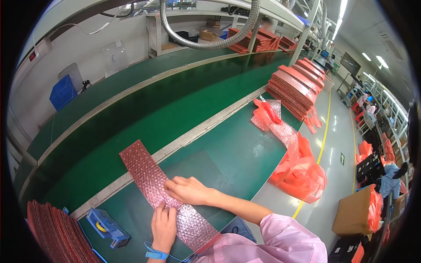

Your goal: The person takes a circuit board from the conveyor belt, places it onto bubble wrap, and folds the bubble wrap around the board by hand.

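A long strip of pink bubble wrap (147, 177), perhaps a flat bag, lies slantwise across the green work surface. Its upper end overlaps the pale metal rail, while the silvery lower end reaches my body. My right hand (189, 190) presses on its middle with bent, closed fingers, pinching at the material. Just below, my left hand (163, 225) has its fingers curled together on the same bubble wrap, close to the right fingertips. Whatever lies under the fingertips is hidden. A blue wrist strap (156, 254) with a cord circles my left wrist.
A blue tape dispenser (107, 228) stands left of my hands, beside a stack of red bubble-wrap pieces (57, 232). Crumpled red film (302, 171) hangs over the right table edge. Tall red stacks (296, 85) stand farther back. A green conveyor belt (175, 114) runs beyond the rail.
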{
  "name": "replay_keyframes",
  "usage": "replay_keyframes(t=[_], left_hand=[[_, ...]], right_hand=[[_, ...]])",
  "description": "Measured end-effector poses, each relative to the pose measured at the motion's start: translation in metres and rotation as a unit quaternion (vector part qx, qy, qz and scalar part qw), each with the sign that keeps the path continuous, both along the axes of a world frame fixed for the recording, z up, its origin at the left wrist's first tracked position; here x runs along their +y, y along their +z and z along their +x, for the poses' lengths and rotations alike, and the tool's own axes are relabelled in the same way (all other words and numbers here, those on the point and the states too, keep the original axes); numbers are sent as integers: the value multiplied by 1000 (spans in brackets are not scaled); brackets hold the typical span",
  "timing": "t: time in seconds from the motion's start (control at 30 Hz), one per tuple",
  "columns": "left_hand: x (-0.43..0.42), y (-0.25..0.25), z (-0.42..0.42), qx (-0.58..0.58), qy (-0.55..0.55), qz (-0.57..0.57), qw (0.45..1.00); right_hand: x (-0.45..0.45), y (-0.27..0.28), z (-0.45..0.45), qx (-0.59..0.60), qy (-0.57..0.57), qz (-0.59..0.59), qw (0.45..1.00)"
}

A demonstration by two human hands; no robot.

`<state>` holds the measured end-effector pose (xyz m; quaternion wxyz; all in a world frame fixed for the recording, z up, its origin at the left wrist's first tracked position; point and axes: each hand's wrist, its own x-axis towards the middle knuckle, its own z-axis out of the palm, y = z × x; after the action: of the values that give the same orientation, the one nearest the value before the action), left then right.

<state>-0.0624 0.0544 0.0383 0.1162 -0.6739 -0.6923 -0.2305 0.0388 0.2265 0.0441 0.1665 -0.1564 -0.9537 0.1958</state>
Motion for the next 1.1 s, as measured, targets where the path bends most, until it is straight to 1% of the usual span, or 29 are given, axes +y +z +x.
replay_keyframes(t=[0.13, 0.27, 0.6, 0.8, 0.93, 1.1], left_hand=[[1, 2, -1, 11, 3, 3, 1000], [0, 2, -1, -1, 3, -8, 1000], [1, -1, -3, -13, 0, 1, 1000], [1, -1, -4, -8, -2, 20, 1000], [1, -2, -4, -10, -5, 18, 1000], [1, -6, -5, -21, -6, 27, 999]], right_hand=[[-5, -16, -6, 25, -25, 29, 999], [-4, -16, -4, 38, -16, -29, 999], [-5, -19, -4, 60, -22, -16, 998], [-1, -11, -2, 72, -1, -38, 997], [0, 4, 5, 44, -30, -102, 993], [2, 11, 8, 100, -15, -77, 992]])
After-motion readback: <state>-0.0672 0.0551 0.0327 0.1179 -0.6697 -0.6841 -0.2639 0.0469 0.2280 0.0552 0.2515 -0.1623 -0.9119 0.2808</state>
